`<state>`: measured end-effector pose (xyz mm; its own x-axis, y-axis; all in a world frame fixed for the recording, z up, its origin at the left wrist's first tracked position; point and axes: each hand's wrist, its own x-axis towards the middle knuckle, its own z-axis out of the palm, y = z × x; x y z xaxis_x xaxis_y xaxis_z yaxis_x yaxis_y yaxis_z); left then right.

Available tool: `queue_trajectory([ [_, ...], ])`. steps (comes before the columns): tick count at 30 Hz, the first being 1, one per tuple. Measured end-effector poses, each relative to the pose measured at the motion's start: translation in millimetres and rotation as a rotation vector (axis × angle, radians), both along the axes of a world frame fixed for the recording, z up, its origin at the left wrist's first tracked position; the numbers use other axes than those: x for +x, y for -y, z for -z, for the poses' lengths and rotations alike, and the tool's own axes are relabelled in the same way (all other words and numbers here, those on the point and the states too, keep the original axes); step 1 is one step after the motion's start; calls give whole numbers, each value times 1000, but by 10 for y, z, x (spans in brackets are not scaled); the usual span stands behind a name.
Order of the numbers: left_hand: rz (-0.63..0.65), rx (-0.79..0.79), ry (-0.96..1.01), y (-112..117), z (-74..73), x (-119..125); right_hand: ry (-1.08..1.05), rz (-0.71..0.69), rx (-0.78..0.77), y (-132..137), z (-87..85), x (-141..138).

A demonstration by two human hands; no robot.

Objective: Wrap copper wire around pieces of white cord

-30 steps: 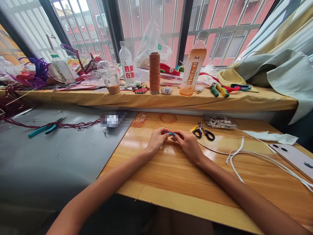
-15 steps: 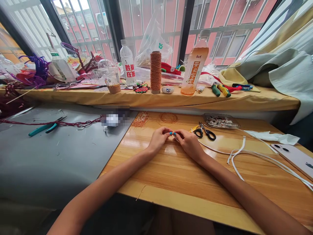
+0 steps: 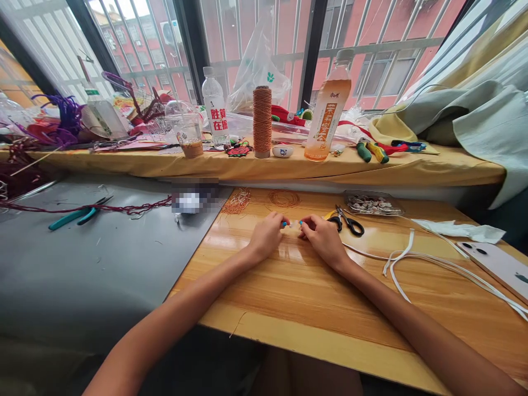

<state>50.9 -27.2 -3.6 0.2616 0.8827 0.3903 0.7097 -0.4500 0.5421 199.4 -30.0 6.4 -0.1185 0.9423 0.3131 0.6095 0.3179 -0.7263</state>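
Though between left hand (image 3: 266, 237) and right hand (image 3: 324, 239), tiny piece (image 3: 293, 224) indistinct.

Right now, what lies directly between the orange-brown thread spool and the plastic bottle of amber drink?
The head view shows a small, rounded white object with a blue print.

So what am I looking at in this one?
Someone works over a wooden table with bare hands, the left hand and right hand close together with a small gap between the fingertips. Whatever they may be holding is too small to make out. Black-handled scissors lie just beyond the right hand, with a loose orange heap of thread farther off to the left.
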Motion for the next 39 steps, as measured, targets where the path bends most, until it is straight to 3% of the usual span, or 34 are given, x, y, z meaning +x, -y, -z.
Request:
queue_trajectory([
  [5, 14, 56, -306, 37, -19, -43, -14, 40, -45, -14, -5, 17],
  [14, 110, 137, -437, -28, 26, -128, -154, -185, -193, -129, 71, 99],
  [17, 132, 147, -496, -14, 10, -122, -17, -232, -119, -134, 68, 113],
  [22, 136, 169, -609, 10, -47, -137, 495, -263, 214, -80, 44, 135],
  [28, 145, 237, -746, 37, -110, -136, 922, -233, 352, -21, -11, 117],
  [34, 177, 334, -820, 74, -140, -95, 1002, -249, 424, -3, -18, 67],
  [39, 189, 357, -826, 98, -133, -81, 879, -198, 327, -7, 21, 25],
])
